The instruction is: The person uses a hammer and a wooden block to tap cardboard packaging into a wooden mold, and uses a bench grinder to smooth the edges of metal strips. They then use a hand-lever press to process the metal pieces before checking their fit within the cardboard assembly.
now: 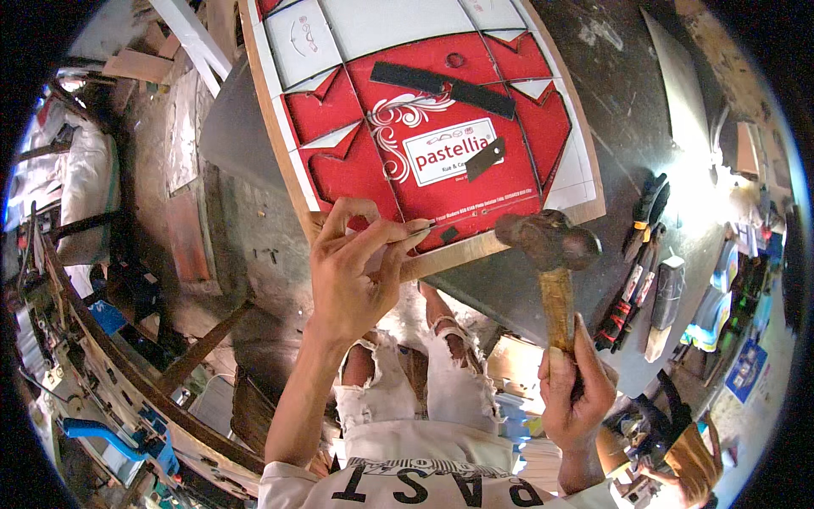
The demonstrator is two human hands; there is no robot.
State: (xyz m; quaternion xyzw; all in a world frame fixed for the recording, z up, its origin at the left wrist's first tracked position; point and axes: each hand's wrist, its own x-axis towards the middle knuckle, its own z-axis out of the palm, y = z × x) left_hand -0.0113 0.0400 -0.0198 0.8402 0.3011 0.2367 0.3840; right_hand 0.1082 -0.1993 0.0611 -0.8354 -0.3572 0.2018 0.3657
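On the worktable lies a wooden board covered by a red and white printed sheet, with thin dark blade-like strips set along its outlines. My left hand rests at the board's near edge, thumb and finger pinched on a small thin piece too fine to make out. My right hand is wrapped round the wooden handle of a hammer; its dark metal head overlaps the board's near right corner in view. On the sheet lie black strips, a small metal plate with a hole and a small dark piece.
Pliers and other red-and-black-handled tools lie on the dark tabletop to the right, beside a block-shaped tool. A bright light glares there. At the left stand wooden shelving and a blue curved part.
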